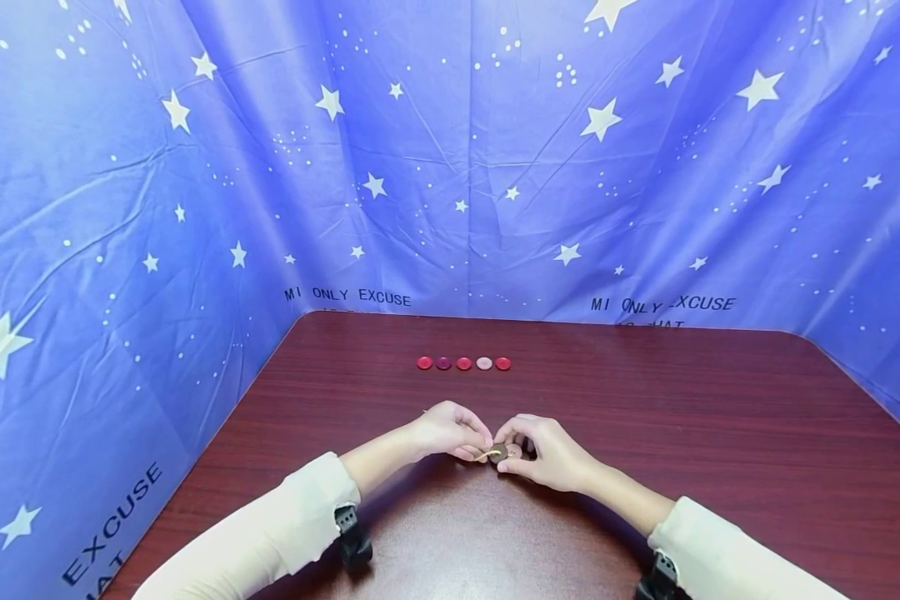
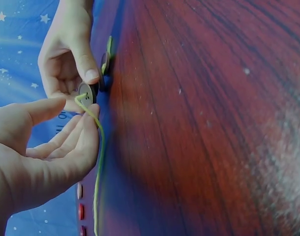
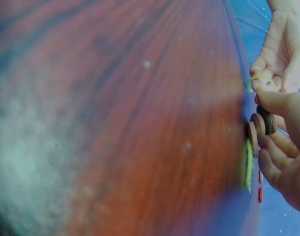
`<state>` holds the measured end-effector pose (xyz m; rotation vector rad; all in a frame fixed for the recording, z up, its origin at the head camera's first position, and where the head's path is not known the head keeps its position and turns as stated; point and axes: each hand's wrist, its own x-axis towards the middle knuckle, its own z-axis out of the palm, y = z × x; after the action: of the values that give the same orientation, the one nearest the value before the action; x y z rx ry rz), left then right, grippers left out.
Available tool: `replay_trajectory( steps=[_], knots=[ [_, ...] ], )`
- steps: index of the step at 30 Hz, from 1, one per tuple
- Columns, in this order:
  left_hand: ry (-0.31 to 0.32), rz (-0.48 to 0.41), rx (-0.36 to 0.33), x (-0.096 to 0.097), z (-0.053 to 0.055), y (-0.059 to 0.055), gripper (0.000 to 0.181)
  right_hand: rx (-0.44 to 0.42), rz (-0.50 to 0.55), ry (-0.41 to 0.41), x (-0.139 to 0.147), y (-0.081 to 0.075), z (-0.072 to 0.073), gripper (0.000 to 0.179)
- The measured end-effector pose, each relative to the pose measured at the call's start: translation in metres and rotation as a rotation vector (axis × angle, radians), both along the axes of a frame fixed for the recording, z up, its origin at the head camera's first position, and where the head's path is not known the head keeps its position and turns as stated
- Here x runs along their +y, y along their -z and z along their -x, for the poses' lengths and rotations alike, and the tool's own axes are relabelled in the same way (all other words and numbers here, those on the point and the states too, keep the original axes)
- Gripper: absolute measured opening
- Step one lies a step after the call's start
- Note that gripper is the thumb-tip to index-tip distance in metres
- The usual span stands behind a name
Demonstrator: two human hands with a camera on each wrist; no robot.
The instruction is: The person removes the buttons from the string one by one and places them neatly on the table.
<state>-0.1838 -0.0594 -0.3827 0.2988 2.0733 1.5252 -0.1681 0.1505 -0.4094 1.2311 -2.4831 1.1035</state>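
1. While the right hand (image 1: 555, 454) pinches it between thumb and fingers, the dark brown, round button (image 1: 498, 453) sits low in the head frame's centre, thin yellow cord (image 2: 102, 140) emerging from its face.
2. Pinkish-brown round buttons (image 3: 258, 126) stand beside it.
3. The left hand's (image 1: 446, 429) fingertips meet the cord; whether they pinch it, I cannot tell.
4. Five red, purple and pale pink round buttons (image 1: 463, 364) form a row above frame centre-bottom.

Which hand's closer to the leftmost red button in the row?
Left. The left hand is on the person's side of the red button, slightly right; the right hand is on that side too, but farther right.
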Motion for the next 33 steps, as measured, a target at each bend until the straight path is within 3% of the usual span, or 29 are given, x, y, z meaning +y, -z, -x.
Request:
replay_trajectory(
  steps=[7, 19, 33],
  knots=[
    [-0.036, -0.01, -0.015, 0.004, -0.004, 0.001, 0.019, 0.009, -0.006, 0.006, 0.0, 0.0, 0.0, 0.025],
    [-0.126, 0.092, 0.046, 0.014, -0.012, -0.002, 0.022, 0.016, 0.012, 0.011, -0.002, 0.0, -0.001, 0.025],
    [-0.164, 0.133, 0.074, 0.018, -0.012, -0.002, 0.018, -0.007, 0.019, 0.014, -0.001, 0.0, 0.0, 0.027]
  ],
)
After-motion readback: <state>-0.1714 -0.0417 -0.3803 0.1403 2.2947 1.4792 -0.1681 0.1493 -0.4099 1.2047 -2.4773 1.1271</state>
